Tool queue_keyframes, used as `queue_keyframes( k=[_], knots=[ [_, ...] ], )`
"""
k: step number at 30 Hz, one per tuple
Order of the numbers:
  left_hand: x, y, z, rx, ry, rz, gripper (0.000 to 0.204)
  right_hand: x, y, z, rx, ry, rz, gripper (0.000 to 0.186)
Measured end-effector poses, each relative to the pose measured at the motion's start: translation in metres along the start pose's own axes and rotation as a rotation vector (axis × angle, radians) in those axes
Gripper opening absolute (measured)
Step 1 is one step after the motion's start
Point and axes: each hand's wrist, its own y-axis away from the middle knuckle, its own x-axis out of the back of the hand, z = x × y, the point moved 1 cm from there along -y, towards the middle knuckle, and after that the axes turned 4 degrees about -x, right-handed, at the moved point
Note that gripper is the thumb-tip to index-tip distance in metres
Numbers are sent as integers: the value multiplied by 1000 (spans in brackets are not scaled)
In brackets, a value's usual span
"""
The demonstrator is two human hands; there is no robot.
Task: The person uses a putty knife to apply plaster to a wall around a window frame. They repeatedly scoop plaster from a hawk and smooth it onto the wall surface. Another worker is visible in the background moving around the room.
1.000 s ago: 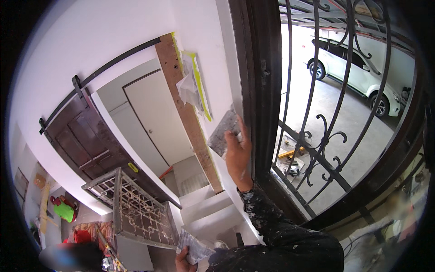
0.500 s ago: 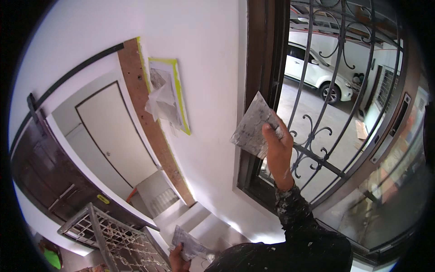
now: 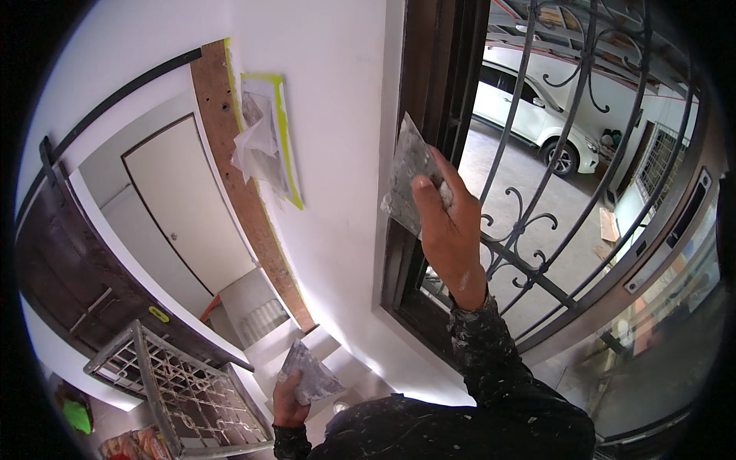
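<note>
Your right hand (image 3: 452, 230) is gripping a smeared grey blade (image 3: 412, 175); your left hand (image 3: 287, 400) is holding a second blade (image 3: 313, 374) lower down. The upper one is overlapping, in view, the white wall (image 3: 337, 161) beside the dark window frame (image 3: 423, 84); whether it is touching, I cannot tell. Ideally you are keeping its angle shallow and pressure even.

Upper scraper (image 3: 410, 159) and lower scraper (image 3: 317, 376), both smeared

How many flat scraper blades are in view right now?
2. One scraper blade is in the right hand, raised near the dark frame; the second blade is in the left hand, lower down. Others may be hidden.
</note>
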Motion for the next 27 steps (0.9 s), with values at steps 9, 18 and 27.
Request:
queue_keyframes(
  k=[9,18,27],
  knots=[
    [8,0,10,-2,38,25,41,-1,-25,-37,-1,200,55,45],
    [23,8,35,23,-1,5,47,-38,-26,-24,-39,378,58,46],
    [54,14,71,88,-1,5,54,-21,-25,-53,-56,301,145,50]
  ],
)
